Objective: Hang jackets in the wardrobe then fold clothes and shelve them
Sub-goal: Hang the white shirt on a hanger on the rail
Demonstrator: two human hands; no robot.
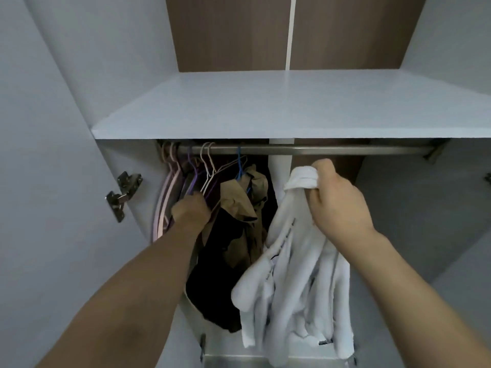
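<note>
At the rod's left end, my left hand (pixel 190 209) reaches among the empty hangers (pixel 170 181), fingers curled around a white wire one (pixel 210 168). Beside it a tan and black jacket (pixel 233 235) already hangs. My right hand (pixel 337 197) grips the white jacket (pixel 297 274) by its bunched collar, below the rod (pixel 332 150), not yet hung; folding, I judge, remains.

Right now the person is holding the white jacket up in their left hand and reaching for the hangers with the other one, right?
Not quite: the head view shows the white jacket bunched in the right hand. It is the left hand that reaches in among the hangers on the rail.
</note>
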